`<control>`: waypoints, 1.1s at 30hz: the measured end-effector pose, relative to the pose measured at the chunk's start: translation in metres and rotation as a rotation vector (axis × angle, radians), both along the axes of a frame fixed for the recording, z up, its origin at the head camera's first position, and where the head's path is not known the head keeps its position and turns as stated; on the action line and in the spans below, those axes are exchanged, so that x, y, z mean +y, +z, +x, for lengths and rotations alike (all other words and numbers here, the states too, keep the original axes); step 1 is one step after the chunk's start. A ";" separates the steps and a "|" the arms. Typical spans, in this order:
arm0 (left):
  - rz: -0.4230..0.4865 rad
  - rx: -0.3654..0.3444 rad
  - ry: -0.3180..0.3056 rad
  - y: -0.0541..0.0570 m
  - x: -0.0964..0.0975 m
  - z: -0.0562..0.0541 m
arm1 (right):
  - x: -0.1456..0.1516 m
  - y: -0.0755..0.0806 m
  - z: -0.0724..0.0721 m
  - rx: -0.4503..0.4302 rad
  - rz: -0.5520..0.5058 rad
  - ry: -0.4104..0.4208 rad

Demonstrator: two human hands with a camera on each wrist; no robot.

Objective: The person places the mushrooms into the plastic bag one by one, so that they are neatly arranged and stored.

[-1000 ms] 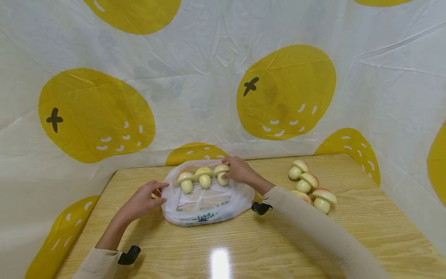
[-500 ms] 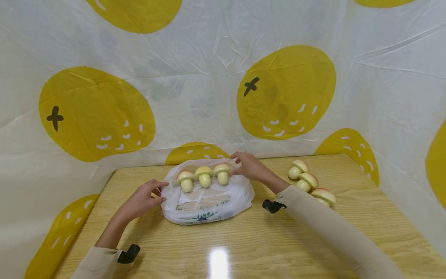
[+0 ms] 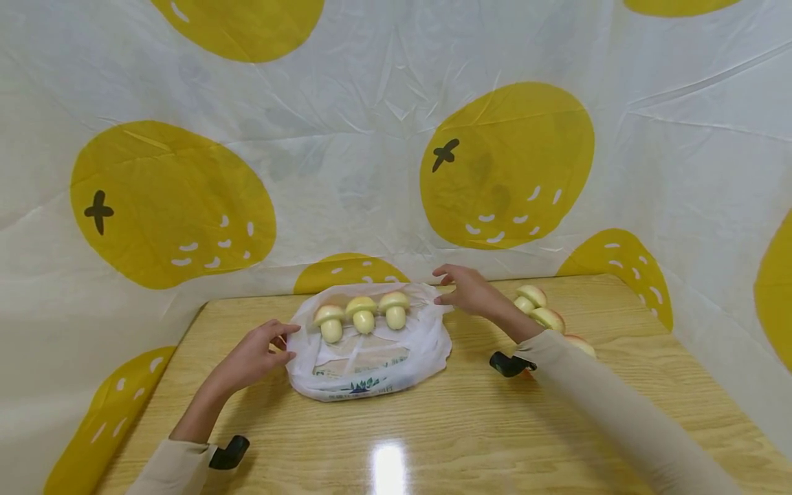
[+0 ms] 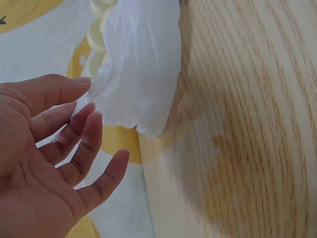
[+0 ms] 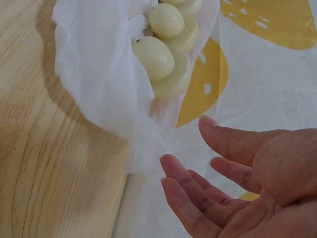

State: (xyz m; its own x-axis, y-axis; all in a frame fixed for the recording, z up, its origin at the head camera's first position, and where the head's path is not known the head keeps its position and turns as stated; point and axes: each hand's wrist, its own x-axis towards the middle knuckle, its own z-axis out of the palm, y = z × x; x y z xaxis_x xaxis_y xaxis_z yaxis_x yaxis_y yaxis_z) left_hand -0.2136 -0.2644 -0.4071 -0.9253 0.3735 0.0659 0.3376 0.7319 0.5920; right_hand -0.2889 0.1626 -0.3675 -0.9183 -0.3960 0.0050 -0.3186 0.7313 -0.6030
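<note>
A white plastic bag [image 3: 365, 357] with green print lies mouth-up on the wooden table. Three toy mushrooms [image 3: 361, 315], pale-stemmed with yellowish or reddish caps, sit in a row inside its far part. At the bag's left edge, my left hand [image 3: 252, 352] holds the rim between thumb and fingers; the left wrist view shows the plastic [image 4: 143, 64] running in between them. My right hand [image 3: 471, 292] hovers just beyond the bag's right rim, fingers spread and holding nothing. In the right wrist view, its fingers stand near the loose rim [image 5: 143, 144].
More toy mushrooms [image 3: 531, 297] lie on the right of the table [image 3: 297, 447], partly covered by the right forearm. A white cloth [image 3: 346, 172] with yellow fruit prints hangs behind the table and along its sides. Each wrist carries a black camera mount [image 3: 229, 452].
My right hand has let go of the rightmost mushroom in the bag and moved right, out past the rim. My left hand has stayed at the left edge.
</note>
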 end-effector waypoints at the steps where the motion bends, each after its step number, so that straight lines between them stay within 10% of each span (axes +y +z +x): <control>1: 0.000 0.001 0.001 0.000 0.000 0.000 | 0.003 0.000 0.000 0.000 0.000 -0.003; 33: 0.001 0.023 -0.013 0.000 -0.001 0.001 | 0.096 0.001 0.002 0.001 0.070 -0.087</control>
State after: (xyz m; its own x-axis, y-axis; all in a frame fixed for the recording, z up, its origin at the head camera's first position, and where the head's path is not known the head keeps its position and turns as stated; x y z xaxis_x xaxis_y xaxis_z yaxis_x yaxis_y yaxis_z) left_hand -0.2131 -0.2653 -0.4067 -0.9185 0.3856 0.0879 0.3610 0.7267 0.5845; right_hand -0.2867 0.2582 -0.3665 -0.9493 -0.3139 -0.0194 -0.2522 0.7965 -0.5495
